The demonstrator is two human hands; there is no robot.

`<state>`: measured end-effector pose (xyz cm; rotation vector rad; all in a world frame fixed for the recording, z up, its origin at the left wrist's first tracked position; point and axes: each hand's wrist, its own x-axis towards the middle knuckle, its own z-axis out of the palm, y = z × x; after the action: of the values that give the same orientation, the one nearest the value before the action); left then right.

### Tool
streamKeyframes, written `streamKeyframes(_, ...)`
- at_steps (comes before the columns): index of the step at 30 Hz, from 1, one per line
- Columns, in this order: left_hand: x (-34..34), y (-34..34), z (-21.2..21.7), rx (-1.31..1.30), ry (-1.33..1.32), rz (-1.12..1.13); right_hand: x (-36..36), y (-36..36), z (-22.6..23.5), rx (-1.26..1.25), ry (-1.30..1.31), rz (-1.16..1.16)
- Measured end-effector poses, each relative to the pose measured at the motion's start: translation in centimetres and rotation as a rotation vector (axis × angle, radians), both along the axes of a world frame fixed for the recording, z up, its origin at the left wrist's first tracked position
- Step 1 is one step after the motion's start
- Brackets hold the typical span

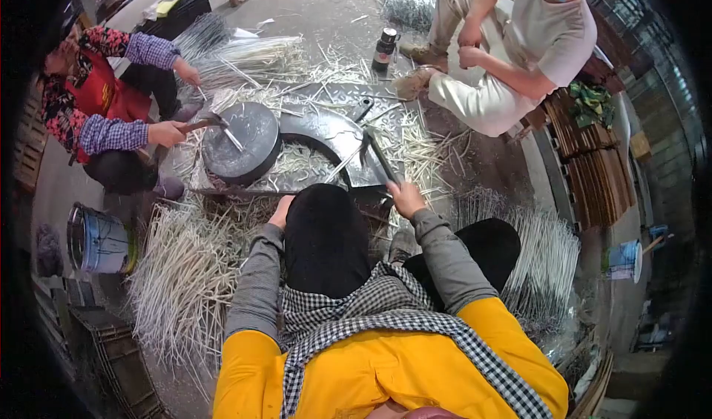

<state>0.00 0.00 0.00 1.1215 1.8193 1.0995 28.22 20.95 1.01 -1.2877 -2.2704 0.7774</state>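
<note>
My right hand [406, 199] grips the dark handle of a hammer [382, 159]. The hammer's head rests over a curved, shiny metal block [334, 131] in front of me. A thin pale metal rod [340, 168] slants across that block, its near end hidden behind my knee. Beside the same knee my left hand [280, 211] shows only in part; its fingers are hidden, so whether it holds the rod cannot be seen. To the left stands a thick round metal block [243, 141], where a co-worker's hand [167, 133] holds another hammer [208, 122] over a short rod [234, 139].
Bundles of thin metal rods lie at the left [185, 285] and right [538, 263] of my legs. Loose rods cover the metal base plate and floor. A black flask [385, 50] stands beyond. A second person sits at the far right. Buckets [104, 239] stand at the left and right.
</note>
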Motion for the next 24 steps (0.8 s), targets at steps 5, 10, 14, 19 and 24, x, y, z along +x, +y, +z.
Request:
streamKeyframes(5, -1.4, 1.4, -4.4, -0.021, -0.075, -0.120, -0.6, 0.7, 2.9, -0.308, 0.110, 0.035)
streamKeyframes(10, 0.0, 0.9, -3.8, 0.070, -0.171, -0.041, -0.2, -0.4, 2.5, -0.070, 0.228, 0.026)
streamKeyframes(14, -1.3, 1.0, -4.4, 0.001, -0.062, -0.069, 0.3, 0.4, -1.1, -0.175, 0.068, 0.035)
streamKeyframes(19, 1.6, -0.2, 0.6, 0.193, -0.093, -0.029, -1.2, -1.9, 5.5, -0.212, 0.292, 0.014)
streamKeyframes(24, 0.9, 1.1, -0.5, 0.200, 0.110, -0.041, 0.4, -2.0, 2.5, -0.105, 0.079, -0.013)
